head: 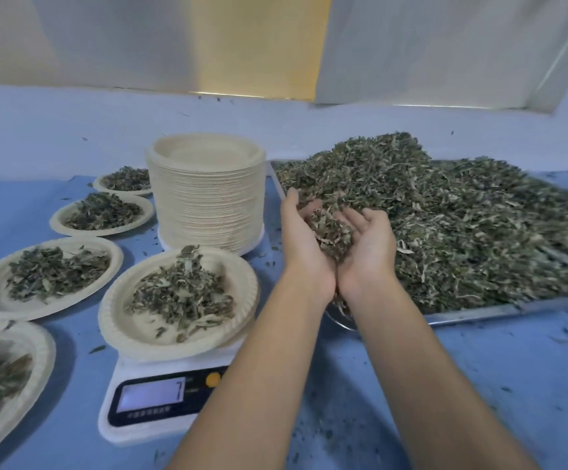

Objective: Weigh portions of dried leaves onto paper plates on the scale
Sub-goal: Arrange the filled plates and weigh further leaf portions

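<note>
A blue table surface (pixel 479 385) lay below, backed by white panels (pixel 445 45) flanking a yellow strip (pixel 258 45)

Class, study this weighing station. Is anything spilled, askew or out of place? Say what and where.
Yes: small leaf fragments lie scattered over the blue table cover, thickest in front of the metal tray and near the scale. They belong in the tray, so they look spilled. Nothing appears damaged.

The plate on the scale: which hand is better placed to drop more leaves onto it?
Left, probably. The left hand is the one nearer the plate on the scale; the right hand lies on the far side, over the tray. Both cup the scooped leaves together.
</note>
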### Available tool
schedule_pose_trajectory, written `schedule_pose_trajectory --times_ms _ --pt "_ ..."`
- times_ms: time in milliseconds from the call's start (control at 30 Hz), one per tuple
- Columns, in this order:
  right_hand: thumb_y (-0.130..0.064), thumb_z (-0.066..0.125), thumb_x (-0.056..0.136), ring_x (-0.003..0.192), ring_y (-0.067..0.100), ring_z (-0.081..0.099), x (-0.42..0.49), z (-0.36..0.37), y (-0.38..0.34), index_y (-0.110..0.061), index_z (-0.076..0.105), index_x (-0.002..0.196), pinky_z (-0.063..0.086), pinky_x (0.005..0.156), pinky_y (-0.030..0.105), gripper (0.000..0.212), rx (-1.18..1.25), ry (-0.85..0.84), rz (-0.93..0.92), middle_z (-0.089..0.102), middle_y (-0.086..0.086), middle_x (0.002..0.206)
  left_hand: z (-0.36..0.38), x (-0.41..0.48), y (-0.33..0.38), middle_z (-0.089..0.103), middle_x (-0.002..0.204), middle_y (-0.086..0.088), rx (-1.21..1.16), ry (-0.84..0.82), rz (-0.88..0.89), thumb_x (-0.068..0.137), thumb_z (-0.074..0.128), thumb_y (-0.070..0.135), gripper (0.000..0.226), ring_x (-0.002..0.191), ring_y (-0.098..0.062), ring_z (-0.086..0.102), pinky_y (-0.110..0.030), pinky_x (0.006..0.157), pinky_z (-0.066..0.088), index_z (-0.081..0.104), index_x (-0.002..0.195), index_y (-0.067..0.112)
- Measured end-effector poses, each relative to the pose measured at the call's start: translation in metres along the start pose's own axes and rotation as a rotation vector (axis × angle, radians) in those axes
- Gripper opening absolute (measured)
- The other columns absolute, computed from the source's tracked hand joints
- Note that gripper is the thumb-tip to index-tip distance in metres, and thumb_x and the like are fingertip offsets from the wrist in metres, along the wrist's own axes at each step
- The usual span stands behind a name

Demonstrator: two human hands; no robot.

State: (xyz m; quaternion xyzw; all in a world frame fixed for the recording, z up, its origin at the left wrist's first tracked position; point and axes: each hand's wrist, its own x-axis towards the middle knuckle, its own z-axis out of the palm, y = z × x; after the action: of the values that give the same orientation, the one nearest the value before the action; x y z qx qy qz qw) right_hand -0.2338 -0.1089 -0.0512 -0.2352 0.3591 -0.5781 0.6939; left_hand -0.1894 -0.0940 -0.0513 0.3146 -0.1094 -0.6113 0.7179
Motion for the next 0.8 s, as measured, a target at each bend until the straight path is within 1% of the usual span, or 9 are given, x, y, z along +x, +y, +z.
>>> schedule_pose_trajectory --times_ms 133,167,200,233,367,467,633,700,800 --pt "-0.021 0.042 0.095 0.103 0.013 0.059 0.009 -0.015 -0.007 -0.010 0.064 0.109 0.043 0.096 0.032 0.028 -0.269 0.112 -0.155 0.064 0.008 0.122 0.000 0.005 -0.010 0.043 0.144 -0.002 0.298 -0.046 -0.054 0.088 0.032 0.070 0.072 0.141 -0.022 0.027 -0.050 0.115 0.017 0.048 0.137 0.019" --pt "-0.020 0.042 0.095 0.105 0.014 0.060 0.011 -0.017 -0.008 -0.009 0.065 0.110 0.013 0.105 0.032 0.029 -0.300 0.124 -0.199 0.065 0.008 0.121 0.000 0.006 -0.010 0.038 0.149 0.001 0.348 -0.071 -0.061 0.087 0.029 0.071 0.076 0.144 -0.020 0.019 -0.050 0.117 0.011 0.042 0.142 0.020" --pt "-0.018 0.042 0.095 0.104 0.010 0.060 0.012 -0.019 -0.009 -0.010 0.066 0.109 0.024 0.076 0.019 0.029 -0.317 0.118 -0.239 0.067 0.007 0.117 -0.001 0.007 -0.011 0.032 0.153 0.003 0.382 -0.095 -0.061 0.087 0.026 0.073 0.078 0.146 -0.019 0.014 -0.049 0.117 0.008 0.038 0.145 0.022" --pt "-0.017 0.043 0.094 0.099 0.005 0.060 0.012 -0.019 -0.010 -0.011 0.066 0.110 0.038 0.083 0.019 0.029 -0.319 0.102 -0.269 0.069 0.004 0.113 -0.001 0.007 -0.011 0.028 0.155 0.005 0.406 -0.110 -0.057 0.086 0.025 0.073 0.078 0.146 -0.018 0.010 -0.049 0.115 0.005 0.037 0.145 0.024" --pt "-0.009 0.043 0.094 0.102 0.008 0.063 0.015 -0.018 -0.008 -0.008 0.065 0.115 0.043 0.080 0.013 0.030 -0.308 0.043 -0.313 0.069 0.001 0.106 -0.006 0.010 -0.008 0.020 0.157 0.007 0.400 -0.108 0.012 0.090 0.022 0.069 0.072 0.146 -0.012 0.010 -0.045 0.115 -0.002 0.034 0.147 0.027" --pt "-0.001 0.044 0.093 0.099 0.008 0.062 0.016 -0.016 -0.006 -0.009 0.064 0.115 0.050 0.092 0.022 0.031 -0.281 0.019 -0.308 0.065 -0.003 0.101 -0.011 0.011 -0.003 0.026 0.156 0.006 0.401 -0.134 0.002 0.092 0.021 0.067 0.070 0.146 -0.013 0.010 -0.045 0.116 -0.003 0.033 0.147 0.025" --pt "-0.004 0.047 0.090 0.100 0.011 0.067 0.010 -0.011 0.003 -0.018 0.066 0.108 0.053 0.089 0.023 0.029 -0.376 -0.063 -0.311 0.071 -0.007 0.100 -0.008 0.002 -0.002 0.037 0.150 -0.001 0.163 -0.195 -0.068 0.093 0.036 0.060 0.063 0.142 -0.015 0.027 -0.038 0.118 0.018 0.043 0.139 0.016" --pt "-0.008 0.049 0.090 0.087 0.002 0.068 0.008 -0.009 0.006 -0.021 0.066 0.107 0.055 0.077 0.018 0.028 -0.398 -0.094 -0.318 0.073 -0.010 0.088 -0.007 0.003 -0.002 0.058 0.125 0.001 0.173 -0.180 -0.057 0.096 0.036 0.054 0.043 0.135 -0.022 0.040 -0.034 0.114 0.027 0.057 0.107 0.018" --pt "-0.013 0.049 0.089 0.068 -0.017 0.059 0.007 -0.006 0.010 -0.025 0.067 0.107 0.044 0.060 0.005 0.028 -0.485 -0.091 -0.383 0.066 -0.026 0.070 -0.003 -0.001 0.005 0.054 0.089 0.009 0.265 -0.095 -0.046 0.099 0.027 0.051 0.036 0.136 -0.027 0.038 -0.032 0.099 0.039 0.051 0.088 0.026"
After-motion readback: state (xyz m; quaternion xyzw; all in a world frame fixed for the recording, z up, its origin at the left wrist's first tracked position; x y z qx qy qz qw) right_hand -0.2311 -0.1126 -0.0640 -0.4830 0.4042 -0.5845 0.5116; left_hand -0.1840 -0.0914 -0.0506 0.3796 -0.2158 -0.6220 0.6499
